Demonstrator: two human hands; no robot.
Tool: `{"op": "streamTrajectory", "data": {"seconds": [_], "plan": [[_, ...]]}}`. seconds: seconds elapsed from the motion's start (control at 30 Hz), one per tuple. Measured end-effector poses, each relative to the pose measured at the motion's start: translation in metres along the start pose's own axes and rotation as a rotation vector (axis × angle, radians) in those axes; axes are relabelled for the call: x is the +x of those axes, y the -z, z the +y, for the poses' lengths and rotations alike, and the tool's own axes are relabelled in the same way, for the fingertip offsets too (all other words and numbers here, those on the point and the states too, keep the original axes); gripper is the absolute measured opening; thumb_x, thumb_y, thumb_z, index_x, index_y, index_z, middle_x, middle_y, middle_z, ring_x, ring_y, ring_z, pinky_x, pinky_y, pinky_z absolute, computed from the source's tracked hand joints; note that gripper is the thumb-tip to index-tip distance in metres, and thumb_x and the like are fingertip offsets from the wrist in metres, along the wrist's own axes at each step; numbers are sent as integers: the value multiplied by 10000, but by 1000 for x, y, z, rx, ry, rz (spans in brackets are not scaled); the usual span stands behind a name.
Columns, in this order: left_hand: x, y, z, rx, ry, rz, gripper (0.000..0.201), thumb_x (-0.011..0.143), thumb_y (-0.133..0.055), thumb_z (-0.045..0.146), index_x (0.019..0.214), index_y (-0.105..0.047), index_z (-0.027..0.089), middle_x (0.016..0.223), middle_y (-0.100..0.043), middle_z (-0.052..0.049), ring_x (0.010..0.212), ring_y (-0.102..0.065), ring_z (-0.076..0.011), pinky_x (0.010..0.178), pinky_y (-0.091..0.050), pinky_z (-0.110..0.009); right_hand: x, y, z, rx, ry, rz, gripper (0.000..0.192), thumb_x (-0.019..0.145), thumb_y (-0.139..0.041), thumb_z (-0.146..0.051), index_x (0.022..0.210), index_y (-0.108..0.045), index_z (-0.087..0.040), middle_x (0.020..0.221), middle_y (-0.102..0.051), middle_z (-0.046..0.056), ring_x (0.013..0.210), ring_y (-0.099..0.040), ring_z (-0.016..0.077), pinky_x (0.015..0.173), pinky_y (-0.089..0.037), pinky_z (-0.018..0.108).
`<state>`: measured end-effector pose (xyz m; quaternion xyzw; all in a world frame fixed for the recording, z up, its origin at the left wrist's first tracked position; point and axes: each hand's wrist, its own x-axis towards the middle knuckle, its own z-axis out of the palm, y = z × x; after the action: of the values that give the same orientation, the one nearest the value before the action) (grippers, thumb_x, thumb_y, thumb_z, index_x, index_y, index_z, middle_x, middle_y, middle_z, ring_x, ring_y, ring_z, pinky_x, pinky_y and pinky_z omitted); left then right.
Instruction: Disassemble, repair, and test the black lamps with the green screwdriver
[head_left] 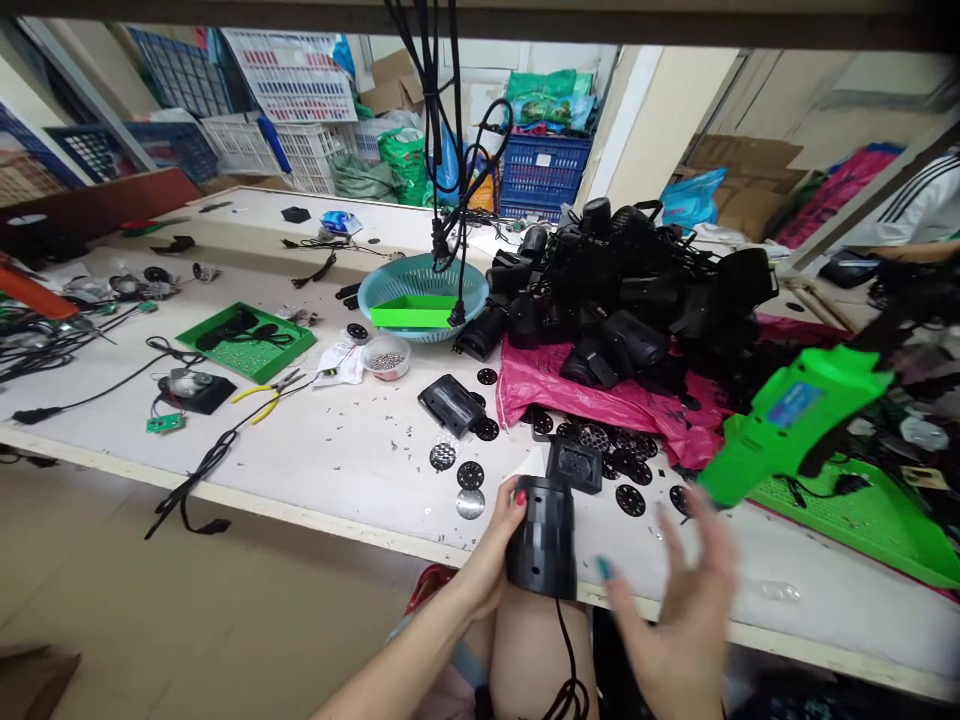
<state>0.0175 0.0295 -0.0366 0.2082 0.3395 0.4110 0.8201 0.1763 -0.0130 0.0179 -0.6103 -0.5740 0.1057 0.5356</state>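
1. Housing (541, 540), black and cylindrical, nearer me than the pink bag (525, 372): my left hand (491, 560) grips it.
2. My right hand (675, 610), blurred, has fingers spread, holding nothing.
3. Cord (564, 640) appears fitted; whether the inside is complete, I cannot tell. Loose discs (631, 500) lie on my side of the bag.
4. Label (796, 402) on the green device (765, 440), right of the bag: unreadable.

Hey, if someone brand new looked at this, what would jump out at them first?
Probably the bright green object with a blue label at the right of the table, and the big heap of black housings on pink sheeting to its left. Next might be the black cylinder in the left hand at the near edge, with the blurred right hand open beside it.
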Motion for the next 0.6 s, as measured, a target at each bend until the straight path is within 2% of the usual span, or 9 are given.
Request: {"op": "streamTrajectory", "data": {"seconds": [0.1, 0.13, 0.2, 0.27, 0.33, 0.5, 0.6], "plan": [[-1, -7, -1, 81, -24, -36, 521, 916, -637, 455, 1364, -438, 280, 1257, -658, -43, 1125, -614, -221, 987, -427, -332, -12, -6, 0, -152, -65, -574, 1012, 711, -798, -210, 1540, -237, -363, 1663, -101, 81, 1530, -137, 362, 1170, -303, 636], [-2, -9, -2, 90, -21, -54, 503, 921, -628, 448, 1361, -452, 276, 1274, -650, -46, 1160, -601, -231, 1007, -420, -340, -12, -7, 1, -166, -110, -696, 1089, 669, -824, -193, 1547, -208, -382, 1671, -56, 68, 1536, -119, 349, 1176, -311, 604], [-2, -12, -4, 104, -61, -55, 462, 944, -594, 433, 1364, -494, 268, 1344, -615, -48, 1275, -534, -239, 1074, -379, -340, -10, -9, 3, -162, -171, -856, 1166, 646, -829, -172, 1555, -143, -426, 1673, -7, 35, 1543, -103, 310, 1192, -306, 541], [-1, -14, -7, 119, -119, -17, 419, 969, -554, 434, 1346, -549, 253, 1400, -586, -48, 1352, -469, -236, 1122, -337, -328, -8, -10, 6, -170, -182, -911, 1157, 668, -798, -163, 1555, -113, -448, 1667, 11, 11, 1547, -85, 287, 1203, -289, 511], [0, -14, -11, 106, -123, 30, 416, 977, -530, 470, 1313, -594, 233, 1393, -604, -55, 1344, -482, -240, 1136, -332, -335, -9, -11, 11, -180, -153, -886, 1129, 683, -757, -137, 1558, -109, -437, 1653, -18, 17, 1546, -93, 281, 1209, -281, 502], [2, -7, -18, -39, 116, 149, 559, 920, -565, 587, 1265, -656, 156, 1179, -734, -108, 1137, -645, -274, 1069, -427, -375, -14, -12, 16, -105, -43, -794, 1049, 675, -715, -110, 1551, -202, -373, 1575, -188, 72, 1483, -303, 270, 1174, -377, 448], [3, -4, -16, -135, 187, 180, 578, 911, -574, 588, 1226, -681, 115, 1093, -763, -128, 1019, -696, -277, 975, -496, -370, -14, -8, 13, -75, -47, -731, 1016, 675, -727, -127, 1541, -253, -364, 1573, -217, 73, 1468, -335, 277, 1159, -400, 445]]}}
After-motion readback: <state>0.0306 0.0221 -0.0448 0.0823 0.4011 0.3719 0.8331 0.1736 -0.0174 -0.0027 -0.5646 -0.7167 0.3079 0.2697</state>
